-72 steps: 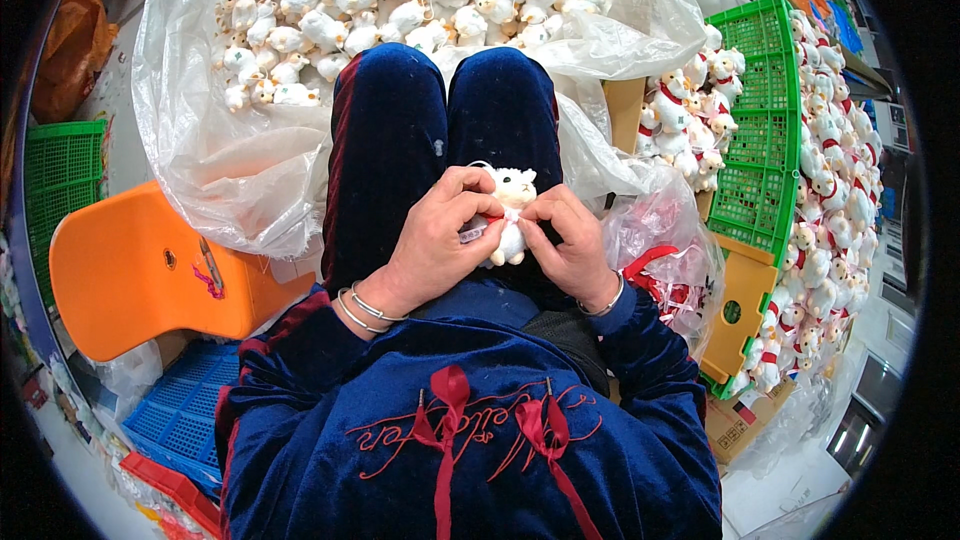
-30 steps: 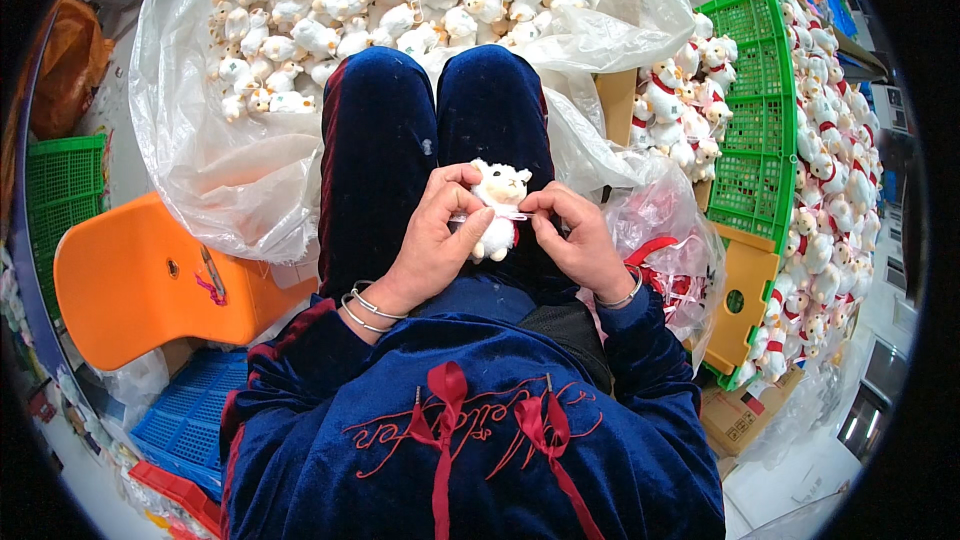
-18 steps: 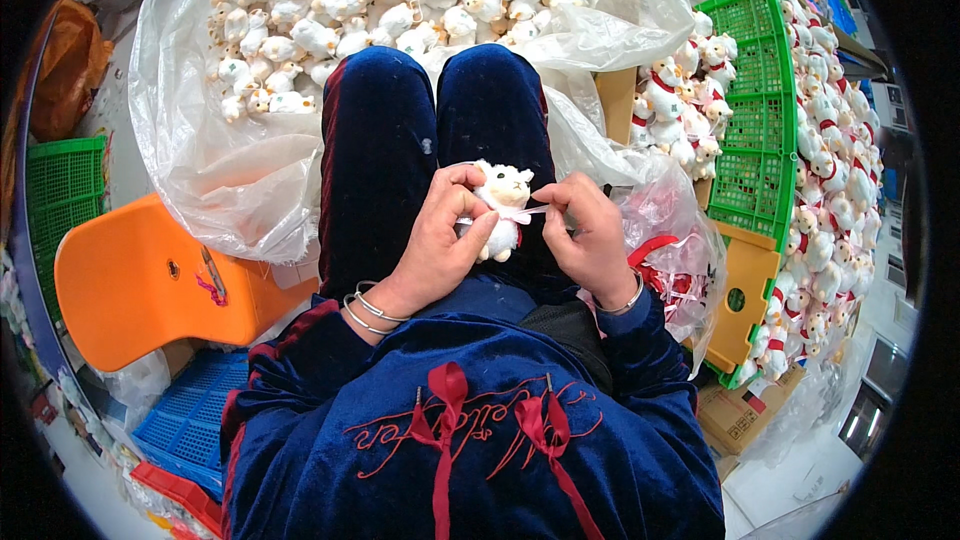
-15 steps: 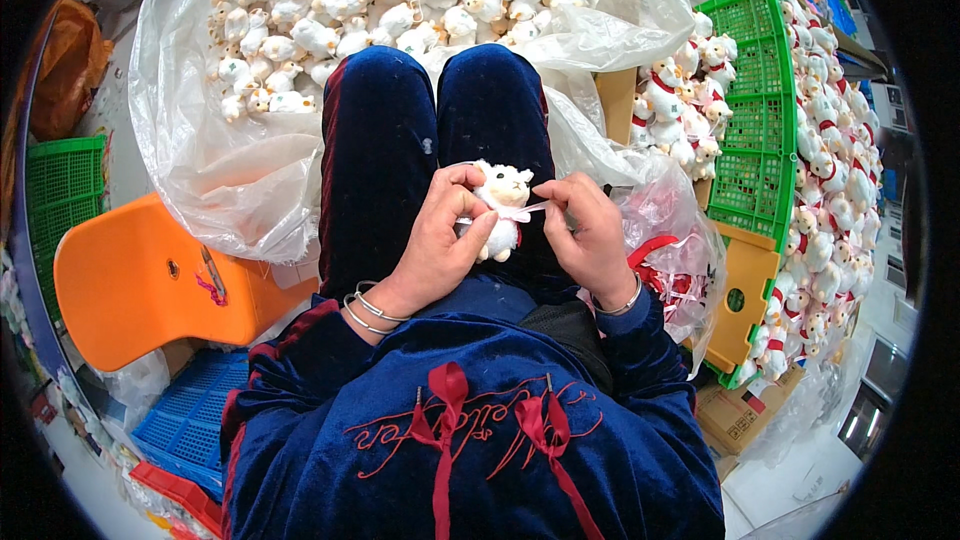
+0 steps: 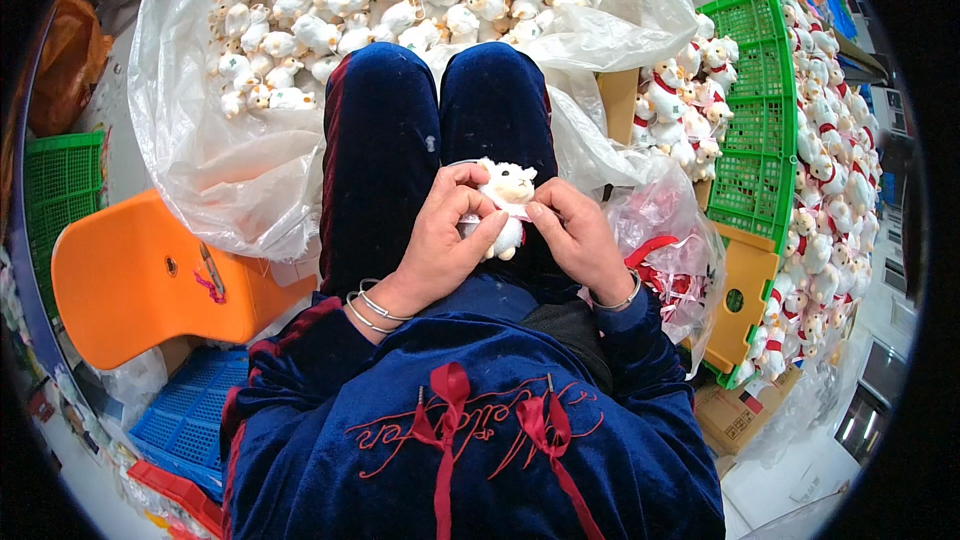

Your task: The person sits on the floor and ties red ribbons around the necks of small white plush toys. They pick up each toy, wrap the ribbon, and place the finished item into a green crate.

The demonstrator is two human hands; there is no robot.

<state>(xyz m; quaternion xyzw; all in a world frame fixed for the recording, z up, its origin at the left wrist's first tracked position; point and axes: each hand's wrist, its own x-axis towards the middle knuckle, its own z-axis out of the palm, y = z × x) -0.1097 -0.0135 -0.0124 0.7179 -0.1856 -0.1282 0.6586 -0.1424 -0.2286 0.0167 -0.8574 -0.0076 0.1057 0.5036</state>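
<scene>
A small white plush animal (image 5: 507,183) with a cream muzzle and dark eyes is held upright above my lap. My left hand (image 5: 445,235) is closed on it from the left, thumb and fingers at its neck and side. A pale pink ribbon (image 5: 514,211) lies across the neck. My right hand (image 5: 582,240) pinches at the ribbon on the right side of the neck, thumb and forefinger close against the toy. The ribbon's ends are mostly hidden by my fingers.
A clear plastic bag (image 5: 190,155) full of white plush toys (image 5: 345,2) lies beyond my knees. At right are a bag with red ribbons (image 5: 665,265), a green crate (image 5: 755,110) and toys with red neck ribbons (image 5: 825,180). An orange stool (image 5: 130,280) stands at left.
My right hand has moved in toward the toy's neck, and the ribbon stretch that showed between its fingers and the toy no longer shows. My left hand keeps its hold.
</scene>
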